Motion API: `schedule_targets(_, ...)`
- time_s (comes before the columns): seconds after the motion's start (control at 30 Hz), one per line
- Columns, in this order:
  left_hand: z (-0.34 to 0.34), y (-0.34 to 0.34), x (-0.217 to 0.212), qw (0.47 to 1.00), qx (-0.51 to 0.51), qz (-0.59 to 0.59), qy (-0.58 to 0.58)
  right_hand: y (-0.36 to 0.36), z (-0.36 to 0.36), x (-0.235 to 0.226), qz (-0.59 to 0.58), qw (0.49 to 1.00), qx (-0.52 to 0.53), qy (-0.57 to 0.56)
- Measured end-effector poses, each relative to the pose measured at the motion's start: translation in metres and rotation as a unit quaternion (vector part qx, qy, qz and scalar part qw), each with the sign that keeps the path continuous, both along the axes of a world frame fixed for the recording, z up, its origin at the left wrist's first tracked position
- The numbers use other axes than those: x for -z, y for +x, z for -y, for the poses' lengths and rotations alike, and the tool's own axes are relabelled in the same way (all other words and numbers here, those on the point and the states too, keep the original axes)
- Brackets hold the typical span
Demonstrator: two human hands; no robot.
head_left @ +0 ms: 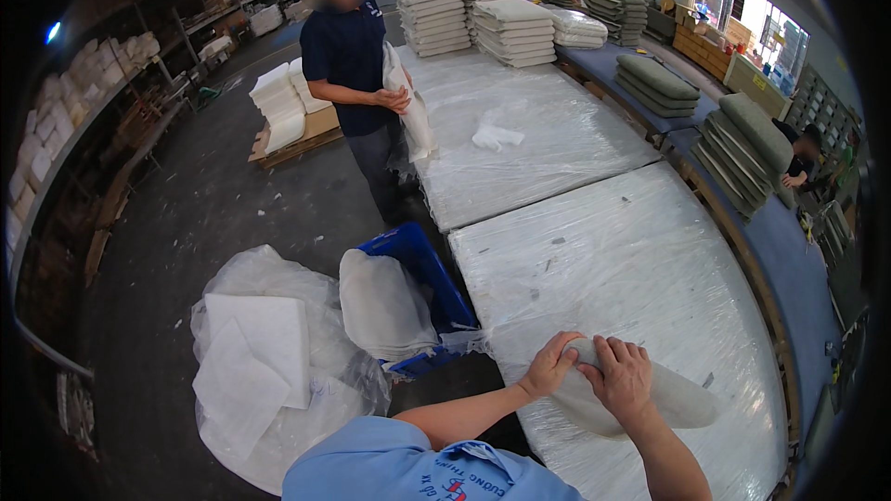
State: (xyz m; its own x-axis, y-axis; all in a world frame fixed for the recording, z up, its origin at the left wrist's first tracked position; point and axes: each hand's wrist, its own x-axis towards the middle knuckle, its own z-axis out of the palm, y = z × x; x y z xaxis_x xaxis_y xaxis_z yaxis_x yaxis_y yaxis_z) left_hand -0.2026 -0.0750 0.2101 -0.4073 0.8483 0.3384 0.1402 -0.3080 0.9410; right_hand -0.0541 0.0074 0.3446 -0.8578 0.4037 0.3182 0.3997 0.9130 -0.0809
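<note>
A pale grey-white foam cushion pad (676,397) with a rounded edge lies in front of me on a plastic-wrapped tabletop (594,269). My left hand (549,366) grips its left end, thumb and fingers closed at the edge. Beside it, my right hand (619,376) is closed over the same end from above, fingers bent. The pad's underside is hidden. Just left of the table stands a blue crate (422,264) with several similar pale pads (382,306) in it.
A large clear plastic bag (269,269) with white foam sheets (264,343) sits on the floor at left. Across the table a person (343,74) holds a white pad. Stacked cushions (432,9) stand at the far end; grey-green pads (742,153) line the blue bench (780,250) at right.
</note>
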Motion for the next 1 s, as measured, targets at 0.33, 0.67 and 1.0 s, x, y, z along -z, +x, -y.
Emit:
schedule_targets(0.33, -0.017, 0.015, 0.011, 0.991, -0.130, 0.008, -0.031, -0.006, -0.011, 0.003, -0.008, 1.000, -0.014, -0.026)
schedule_targets(0.67, -0.018, 0.018, 0.017, 0.988, -0.118, 0.100, -0.003, -0.011, -0.017, 0.007, 0.017, 1.000, -0.012, -0.016)
schedule_targets(1.0, 0.004, 0.003, 0.006, 0.998, -0.057, -0.026, 0.024, -0.017, -0.012, 0.007, -0.015, 1.000, -0.003, -0.017)
